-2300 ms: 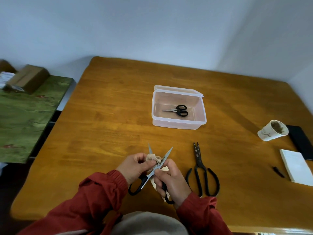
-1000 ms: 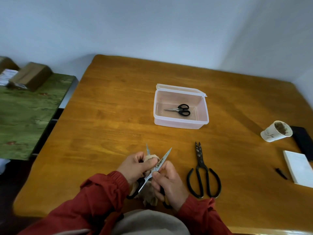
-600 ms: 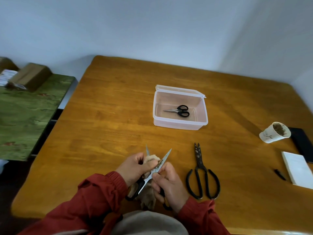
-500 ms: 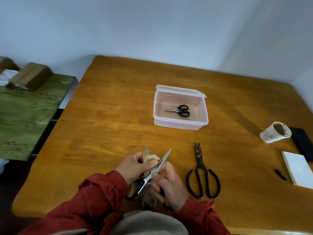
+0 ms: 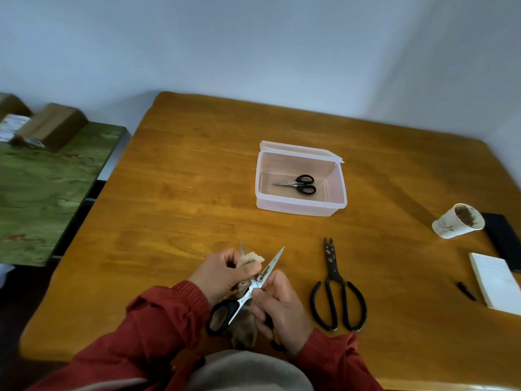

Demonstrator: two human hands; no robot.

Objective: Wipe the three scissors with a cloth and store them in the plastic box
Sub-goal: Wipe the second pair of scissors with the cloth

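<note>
On the surface [image 5: 183,207], our left hand [image 5: 222,275] pinches the cloth [image 5: 249,258] on a blade of open scissors [image 5: 272,263]; our right hand [image 5: 282,306] grips them. Small scissors [image 5: 298,184] lie in the box [image 5: 298,208], black scissors [image 5: 335,289] just right of our hands.

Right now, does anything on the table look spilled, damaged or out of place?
Nothing spilled. The large black scissors lying on the table show pale spots on their blades, like rust or grime. The paper cup at the right holds brown residue; its lean may be lens distortion.
</note>
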